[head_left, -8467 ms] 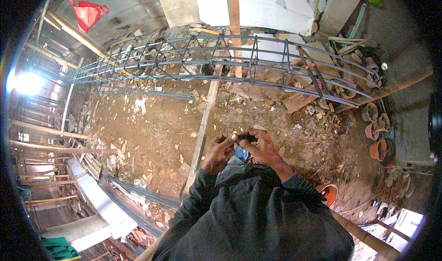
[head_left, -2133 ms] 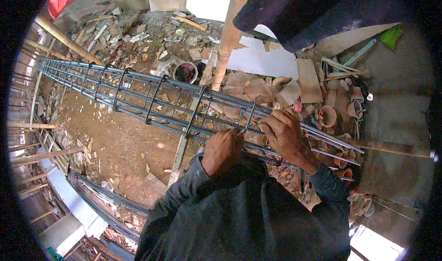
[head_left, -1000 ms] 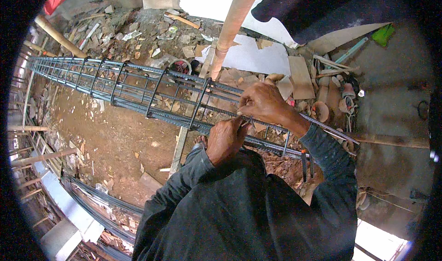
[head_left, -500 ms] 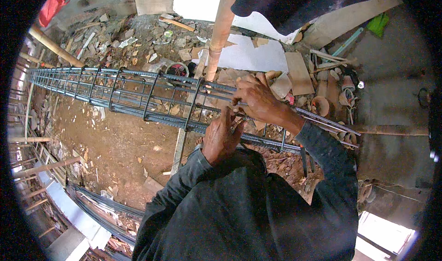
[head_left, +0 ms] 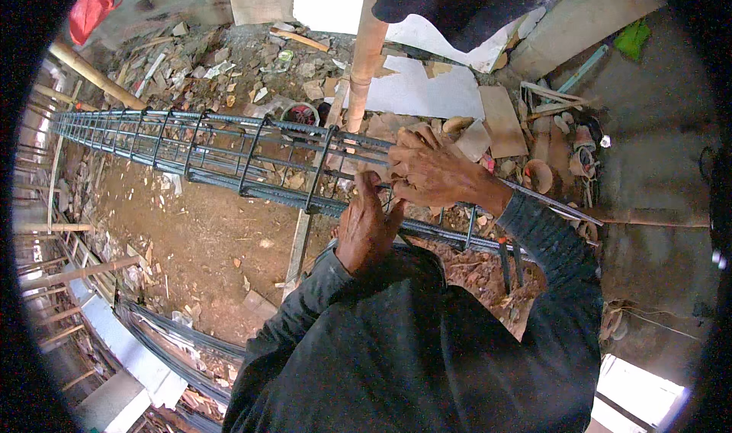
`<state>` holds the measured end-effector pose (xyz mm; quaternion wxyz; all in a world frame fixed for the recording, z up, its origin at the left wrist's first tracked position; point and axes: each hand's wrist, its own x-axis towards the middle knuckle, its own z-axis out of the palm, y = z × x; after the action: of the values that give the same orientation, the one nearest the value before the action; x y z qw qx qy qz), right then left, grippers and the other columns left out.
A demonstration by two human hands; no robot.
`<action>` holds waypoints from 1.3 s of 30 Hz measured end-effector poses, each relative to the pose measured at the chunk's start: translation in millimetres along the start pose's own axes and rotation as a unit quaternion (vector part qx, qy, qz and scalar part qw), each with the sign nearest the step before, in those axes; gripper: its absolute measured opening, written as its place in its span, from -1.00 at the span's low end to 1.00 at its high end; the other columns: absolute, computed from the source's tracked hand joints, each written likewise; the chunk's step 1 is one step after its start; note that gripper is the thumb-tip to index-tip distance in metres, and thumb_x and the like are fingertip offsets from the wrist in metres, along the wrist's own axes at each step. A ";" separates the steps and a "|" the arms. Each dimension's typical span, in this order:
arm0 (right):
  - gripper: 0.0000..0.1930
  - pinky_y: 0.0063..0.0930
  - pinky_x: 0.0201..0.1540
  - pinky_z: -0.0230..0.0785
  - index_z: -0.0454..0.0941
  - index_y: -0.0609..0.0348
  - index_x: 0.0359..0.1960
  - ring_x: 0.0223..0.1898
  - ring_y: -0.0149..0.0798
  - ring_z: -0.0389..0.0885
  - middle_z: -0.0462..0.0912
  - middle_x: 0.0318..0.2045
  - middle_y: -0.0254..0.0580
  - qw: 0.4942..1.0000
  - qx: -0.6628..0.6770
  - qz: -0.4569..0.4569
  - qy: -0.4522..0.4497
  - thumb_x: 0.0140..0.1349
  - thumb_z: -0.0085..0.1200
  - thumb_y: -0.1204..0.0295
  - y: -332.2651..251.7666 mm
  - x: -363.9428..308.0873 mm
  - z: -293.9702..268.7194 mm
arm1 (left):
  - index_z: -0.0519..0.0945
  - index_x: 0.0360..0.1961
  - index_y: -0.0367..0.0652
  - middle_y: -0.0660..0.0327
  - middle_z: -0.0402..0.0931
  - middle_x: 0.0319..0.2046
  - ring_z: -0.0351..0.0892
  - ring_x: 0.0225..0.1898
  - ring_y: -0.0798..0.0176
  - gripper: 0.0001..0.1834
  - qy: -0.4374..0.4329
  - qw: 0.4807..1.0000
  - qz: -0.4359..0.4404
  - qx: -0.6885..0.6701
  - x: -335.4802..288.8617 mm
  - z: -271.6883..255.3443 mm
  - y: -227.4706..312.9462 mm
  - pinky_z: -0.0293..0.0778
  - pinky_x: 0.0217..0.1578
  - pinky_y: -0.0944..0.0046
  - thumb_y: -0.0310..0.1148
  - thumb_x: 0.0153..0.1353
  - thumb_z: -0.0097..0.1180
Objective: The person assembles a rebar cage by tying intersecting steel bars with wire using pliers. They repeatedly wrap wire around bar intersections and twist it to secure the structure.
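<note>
A long cage of ribbed steel rebar (head_left: pixel 267 193) runs from the far left to beneath my hands, with square stirrups (head_left: pixel 320 170) spaced along it. My right hand (head_left: pixel 438 172) reaches over the upper bars, its fingers curled down around the cage. On the near side, my left hand (head_left: pixel 367 225) is closed in a pinch, thumb and forefinger raised toward the right fingertips. A thin dark strand shows between the hands, but its kind is unclear. What either hand grips is hidden by the fingers. Beyond them, the bar ends (head_left: pixel 560 204) stick out to the right.
An upright bamboo pole (head_left: pixel 367 51) stands behind the cage, and a wooden strip (head_left: pixel 298 251) passes under it. Rubble and white board (head_left: pixel 431 90) lie on the far side. Dark bundled rods (head_left: pixel 187 338) rest at lower left. A bucket (head_left: pixel 300 114) sits just past the cage.
My right hand has turned slightly, its fingers curling lower toward the left hand. My left hand stays nearly in place. The whole view has shifted a little.
</note>
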<state>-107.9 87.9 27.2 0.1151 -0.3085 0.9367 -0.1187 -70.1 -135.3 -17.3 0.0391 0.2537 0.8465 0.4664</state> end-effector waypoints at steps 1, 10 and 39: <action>-0.52 0.47 0.50 0.08 0.73 0.20 0.03 0.35 0.23 0.36 0.57 0.18 -0.02 0.999 0.000 -0.003 0.046 0.39 0.12 0.03 -4.1 -0.5 -2.0 | -0.03 0.45 -0.44 -0.33 0.64 0.14 0.74 -0.11 -0.46 -0.05 0.010 1.000 0.005 0.012 0.7 -0.9 2.4 0.64 -0.15 -0.24 -0.26 0.36 0.39; -0.59 0.18 0.34 0.19 0.78 0.22 -0.29 0.21 -0.01 0.34 0.58 -0.07 -0.21 0.990 0.060 0.094 -0.084 0.33 0.13 0.08 -18.7 11.6 -29.2 | 0.08 0.37 -0.34 -0.19 0.78 -0.16 0.78 -0.15 -0.37 -0.15 -0.092 0.992 -0.070 -0.044 9.8 -6.5 1.2 0.64 -0.18 -0.21 -0.29 0.28 0.39; -0.92 -0.09 0.28 0.51 0.62 0.10 -0.49 -0.08 -0.20 0.65 0.61 -0.30 -0.31 0.970 -0.102 -0.164 0.146 -0.03 0.26 0.44 -25.9 -43.3 16.3 | 0.35 0.21 -0.24 0.09 0.58 -0.06 0.60 -0.06 0.25 -0.63 -0.205 0.880 -0.082 -0.421 24.5 14.8 -79.6 0.53 -0.07 0.17 -0.60 0.47 0.13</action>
<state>-55.0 91.4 25.6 -0.0758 -0.4475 0.8871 -0.0839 -118.2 -147.2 -85.9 0.3533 0.2328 0.5609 0.7116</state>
